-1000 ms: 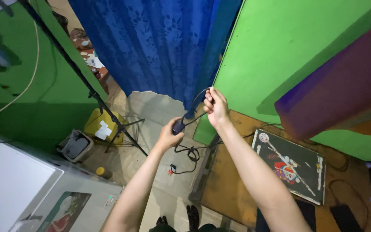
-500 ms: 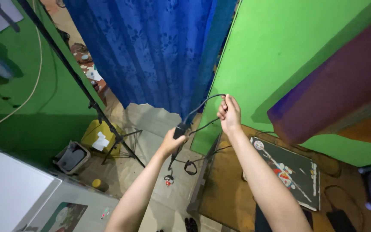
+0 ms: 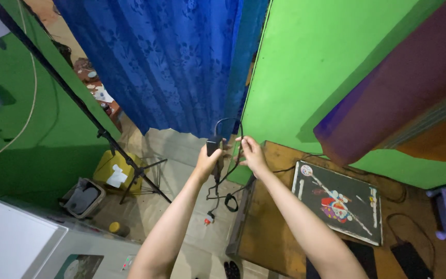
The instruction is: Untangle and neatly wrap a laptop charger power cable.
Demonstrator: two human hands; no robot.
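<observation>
Both forearms reach forward and up from the near edge, hands meeting mid-frame in front of the blue patterned curtain (image 3: 166,62). Left hand (image 3: 208,160) is clenched around a small black block-shaped power adapter (image 3: 213,146), held upright, thumb side toward the camera. Right hand (image 3: 250,154) sits just right of it, wrist bent, fingers curled, pinching the thin black cable (image 3: 226,121) that arcs in a loop over the top of the adapter between both hands. The rest of the cable hangs below the hands in loose coils, with a dark strap loop and a small red-tipped plug end dangling above the pale tiled floor (image 3: 176,206). Adapter and cable are in the air, above the left edge of the brown wooden table (image 3: 269,227). On the table to the right lies a dark rectangular board with a cartoon print (image 3: 339,199). Green wall (image 3: 316,62) behind right. Far left, a black tripod stand (image 3: 104,137) leans over a yellow container (image 3: 113,170) and a grey bin (image 3: 81,197).
</observation>
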